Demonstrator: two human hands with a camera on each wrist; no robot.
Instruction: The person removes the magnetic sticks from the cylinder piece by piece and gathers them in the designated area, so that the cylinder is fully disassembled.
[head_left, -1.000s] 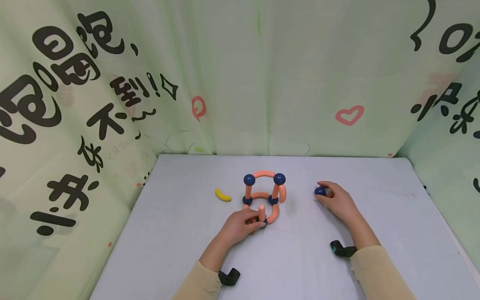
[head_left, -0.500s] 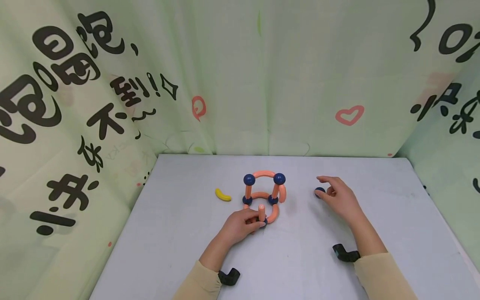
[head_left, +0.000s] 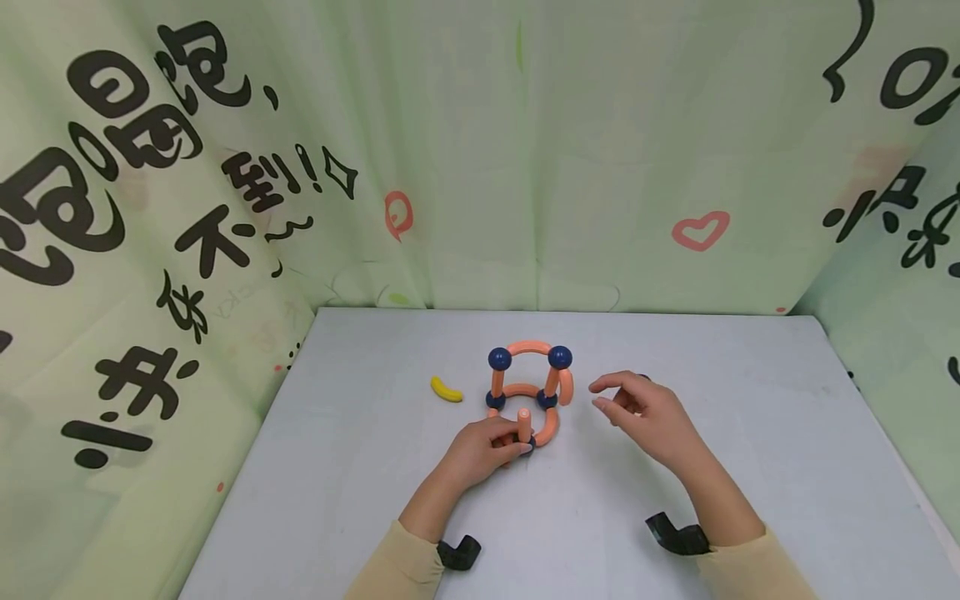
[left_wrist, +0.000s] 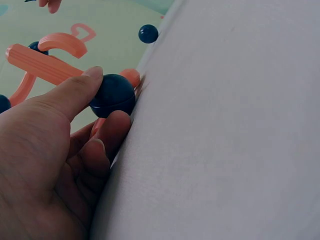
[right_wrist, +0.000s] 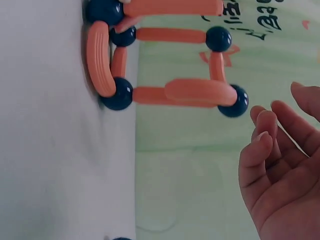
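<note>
A frame of orange rods and dark blue balls, like a magnetic building set, stands mid-table in the head view. My left hand pinches its front corner ball between thumb and fingers; an upright orange rod rises from that ball. To the right of the frame hovers my right hand, fingers loosely bent, nothing between them. In the right wrist view, an orange curved rod juts from an upper ball near those fingertips. Behind the right hand lies a loose blue ball, mostly hidden in the head view.
A small yellow banana-shaped piece lies left of the frame. The white table is enclosed by a pale green curtain with black lettering at the back and sides.
My right hand has let go of the loose blue ball and moved left toward the frame, leaving the ball on the table. My left hand keeps its place on the corner ball.
</note>
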